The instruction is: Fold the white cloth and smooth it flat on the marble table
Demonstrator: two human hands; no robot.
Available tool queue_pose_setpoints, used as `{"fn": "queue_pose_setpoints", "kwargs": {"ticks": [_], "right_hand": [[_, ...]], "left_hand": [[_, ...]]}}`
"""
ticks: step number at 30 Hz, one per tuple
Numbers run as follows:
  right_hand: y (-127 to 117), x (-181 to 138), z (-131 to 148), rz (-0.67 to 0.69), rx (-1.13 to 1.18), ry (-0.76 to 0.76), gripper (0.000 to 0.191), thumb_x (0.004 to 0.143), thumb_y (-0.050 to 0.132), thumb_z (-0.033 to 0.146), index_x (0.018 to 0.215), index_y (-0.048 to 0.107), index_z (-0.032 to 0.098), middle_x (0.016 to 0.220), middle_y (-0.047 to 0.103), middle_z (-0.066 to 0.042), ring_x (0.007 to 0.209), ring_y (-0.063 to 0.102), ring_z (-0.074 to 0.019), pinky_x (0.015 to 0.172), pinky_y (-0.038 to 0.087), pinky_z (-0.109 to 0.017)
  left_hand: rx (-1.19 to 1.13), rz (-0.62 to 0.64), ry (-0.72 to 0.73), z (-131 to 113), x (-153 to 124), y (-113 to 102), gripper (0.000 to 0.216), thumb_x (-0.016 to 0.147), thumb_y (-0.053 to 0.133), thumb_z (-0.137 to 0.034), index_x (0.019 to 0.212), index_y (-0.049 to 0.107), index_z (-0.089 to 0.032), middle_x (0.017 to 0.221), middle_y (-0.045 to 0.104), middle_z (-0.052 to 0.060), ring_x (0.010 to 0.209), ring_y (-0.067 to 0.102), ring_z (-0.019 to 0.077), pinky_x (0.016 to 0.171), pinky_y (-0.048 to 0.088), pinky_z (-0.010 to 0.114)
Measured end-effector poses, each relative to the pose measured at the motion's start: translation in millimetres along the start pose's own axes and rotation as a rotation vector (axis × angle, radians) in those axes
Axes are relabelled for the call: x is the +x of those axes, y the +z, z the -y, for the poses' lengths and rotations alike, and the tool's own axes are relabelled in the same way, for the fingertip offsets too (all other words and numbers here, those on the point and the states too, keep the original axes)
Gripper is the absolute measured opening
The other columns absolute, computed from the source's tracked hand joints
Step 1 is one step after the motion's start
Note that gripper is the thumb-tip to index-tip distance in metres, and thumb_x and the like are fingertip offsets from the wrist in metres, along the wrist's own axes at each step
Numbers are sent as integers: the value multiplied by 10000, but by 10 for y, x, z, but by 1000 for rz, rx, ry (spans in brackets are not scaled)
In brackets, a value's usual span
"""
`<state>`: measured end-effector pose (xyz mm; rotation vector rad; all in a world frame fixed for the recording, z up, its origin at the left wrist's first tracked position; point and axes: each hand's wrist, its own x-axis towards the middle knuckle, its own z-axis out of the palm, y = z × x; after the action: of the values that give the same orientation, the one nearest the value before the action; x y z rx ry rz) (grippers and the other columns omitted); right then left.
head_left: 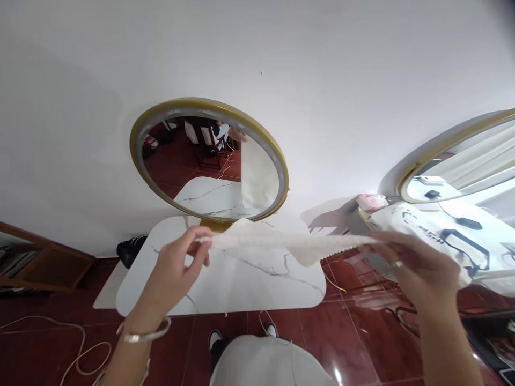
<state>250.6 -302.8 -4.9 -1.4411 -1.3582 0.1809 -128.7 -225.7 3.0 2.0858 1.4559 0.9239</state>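
A cream cloth (281, 242) is stretched flat and level between both hands, seen edge-on above a white marble table (257, 284). My left hand (181, 260) pinches the cloth's left corner with thumb and fingers; a silver bangle sits on that wrist. My right hand (406, 260) grips the right corner, a ring on one finger. A round gold-framed mirror (209, 161) stands at the table's back and reflects the hanging cloth.
A second gold-framed mirror (454, 161) and a white printed bag (442, 230) lie on a table to the right. Pink tissue pack (372, 201) beside it. Red tiled floor with a white cable (80, 348) at left; wooden shelf (40, 262) at far left.
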Motion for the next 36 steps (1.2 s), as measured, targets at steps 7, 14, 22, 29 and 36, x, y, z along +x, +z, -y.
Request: {"fn": "queue_pose_setpoints", "kwargs": {"ticks": [7,14,22,29,36], "right_hand": [[-477,-770,-308,441,48,126,191,821,629,361,980,735,358,731,734,-29,546,688,-194,465,587,-225],[-239,-614,-584,466,169,403,280,773,667,462,909,718,222,935,733,-102,869,711,-261,760,602,-323],[974,424,-1715,563,-264,261,214,791,601,341,831,705,158,795,728,-94,798,705,-245,757,561,-358],[1656,-182,-2116,543,-391,147,450,874,500,305,1291,542,141,1404,484,-186,1300,467,-279,1046,412,-461],[2207,-866,-2191,607,-515,118,552,967,311,437,1469,338,210,1532,310,-131,1443,208,-285,1113,283,-549]], "left_hand": [[42,328,-13,107,-807,62,319,877,383,-217,799,692,-244,715,641,-11,563,595,81,636,510,157],[9,353,-150,47,-652,235,349,882,376,-263,935,720,-241,748,659,9,655,637,121,676,524,197],[417,529,-86,605,721,1355,412,880,314,-141,1155,621,-150,1265,591,125,1161,573,199,989,445,318],[522,559,-125,889,411,2221,492,870,457,-214,1346,494,-97,1501,348,217,1343,401,353,981,459,451],[587,330,-38,1251,529,2908,561,916,433,-269,1415,387,-16,1530,287,221,1437,233,305,1147,284,426]]}}
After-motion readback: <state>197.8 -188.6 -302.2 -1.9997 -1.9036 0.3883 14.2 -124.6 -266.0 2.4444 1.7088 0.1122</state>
